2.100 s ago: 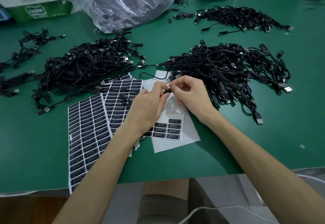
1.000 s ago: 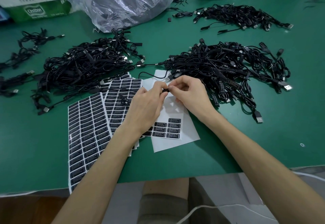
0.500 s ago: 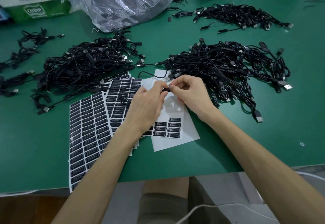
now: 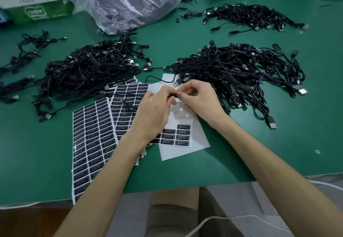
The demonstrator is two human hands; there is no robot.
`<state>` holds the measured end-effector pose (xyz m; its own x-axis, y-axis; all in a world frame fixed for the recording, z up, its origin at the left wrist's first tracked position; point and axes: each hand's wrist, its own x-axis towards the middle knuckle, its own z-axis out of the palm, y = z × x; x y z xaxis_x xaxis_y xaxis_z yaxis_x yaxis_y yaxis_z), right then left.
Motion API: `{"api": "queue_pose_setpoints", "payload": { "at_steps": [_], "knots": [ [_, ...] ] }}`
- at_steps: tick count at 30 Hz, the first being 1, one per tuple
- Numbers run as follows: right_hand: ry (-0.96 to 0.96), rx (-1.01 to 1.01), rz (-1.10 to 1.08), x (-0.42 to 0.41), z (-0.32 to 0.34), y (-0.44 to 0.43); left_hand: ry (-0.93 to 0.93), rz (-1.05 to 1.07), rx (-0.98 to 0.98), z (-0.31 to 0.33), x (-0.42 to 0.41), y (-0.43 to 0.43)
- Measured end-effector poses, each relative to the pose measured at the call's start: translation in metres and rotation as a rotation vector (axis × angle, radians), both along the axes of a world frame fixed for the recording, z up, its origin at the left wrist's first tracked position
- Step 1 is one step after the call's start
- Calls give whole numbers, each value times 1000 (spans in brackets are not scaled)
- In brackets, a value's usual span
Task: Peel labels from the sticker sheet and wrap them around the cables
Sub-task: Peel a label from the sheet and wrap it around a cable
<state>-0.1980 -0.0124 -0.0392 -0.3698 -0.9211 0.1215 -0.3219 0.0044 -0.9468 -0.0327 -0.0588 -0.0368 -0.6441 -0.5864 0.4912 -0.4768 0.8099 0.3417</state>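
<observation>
My left hand (image 4: 155,111) and my right hand (image 4: 201,100) meet over a nearly used white sticker sheet (image 4: 182,150). Both pinch a small black part of a cable (image 4: 172,95) between their fingertips; a label on it cannot be made out. The cable's thin black lead (image 4: 157,77) loops away over the sheet toward the right cable pile (image 4: 241,69). Several black labels (image 4: 176,137) are left on the sheet's lower part. Full sheets of black labels (image 4: 92,136) lie fanned out to the left, partly under my left forearm.
A second pile of black cables (image 4: 89,69) lies at the left, a smaller one (image 4: 250,16) at the back right. A clear plastic bag (image 4: 133,0) and a green-and-white carton (image 4: 35,4) stand at the back. The green table's front edge (image 4: 185,186) is near my lap.
Both hands have stayed together over the sheet, pinching the cable part, with only small finger movements. The view has shifted slightly.
</observation>
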Motion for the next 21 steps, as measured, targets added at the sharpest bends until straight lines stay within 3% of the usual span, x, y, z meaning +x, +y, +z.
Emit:
{"api": "queue_pose_setpoints", "payload": {
  "at_steps": [8,21],
  "knots": [
    [-41,-11,12,2,1,2,157,-61,254,-1,2,-4],
    [-41,-44,29,3,3,4,219,-18,353,-12,3,-18]
  ]
}}
